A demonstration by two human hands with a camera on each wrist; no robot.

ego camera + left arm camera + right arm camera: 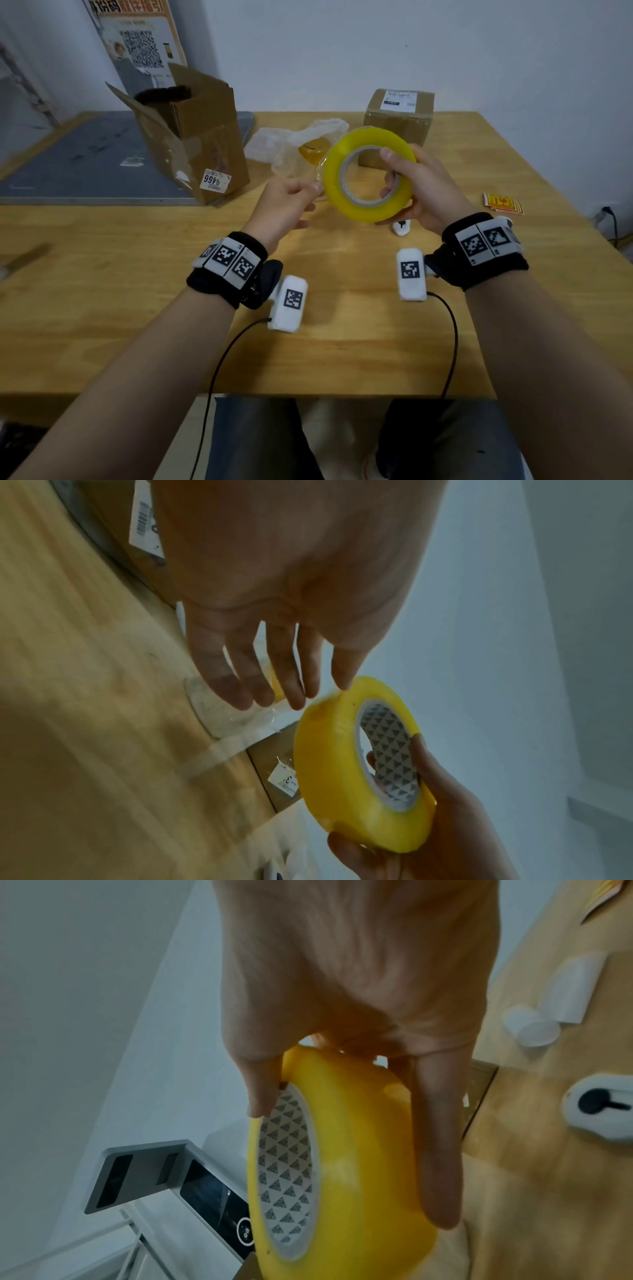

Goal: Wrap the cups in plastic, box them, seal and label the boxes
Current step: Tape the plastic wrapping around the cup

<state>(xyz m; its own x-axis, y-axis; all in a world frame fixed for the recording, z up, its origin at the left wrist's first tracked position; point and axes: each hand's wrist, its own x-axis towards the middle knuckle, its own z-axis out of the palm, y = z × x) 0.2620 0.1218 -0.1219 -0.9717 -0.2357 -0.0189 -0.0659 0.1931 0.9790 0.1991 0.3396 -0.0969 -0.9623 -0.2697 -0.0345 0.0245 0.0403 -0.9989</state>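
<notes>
My right hand (390, 171) grips a yellow roll of packing tape (342, 186) above the middle of the table, thumb on the rim and fingers through the core. The right wrist view shows the roll (346, 1150) edge-on in that hand (349, 1164). My left hand (313, 192) reaches to the roll's left edge with straight fingers. In the left wrist view its thumb tip touches the roll (329, 764) while the other fingertips (298, 702) hover beside it. Behind the roll stands a cup in clear plastic (310, 150). An open cardboard box (191, 137) stands at back left.
A taped box with a white label (399, 120) sits at the back right of the wooden table (342, 342). Crumpled plastic wrap (274, 140) lies by the cup. Red-yellow stickers (503, 203) lie at the right edge, a small white tool (401, 229) under my right hand, a grey mat (85, 161) at left.
</notes>
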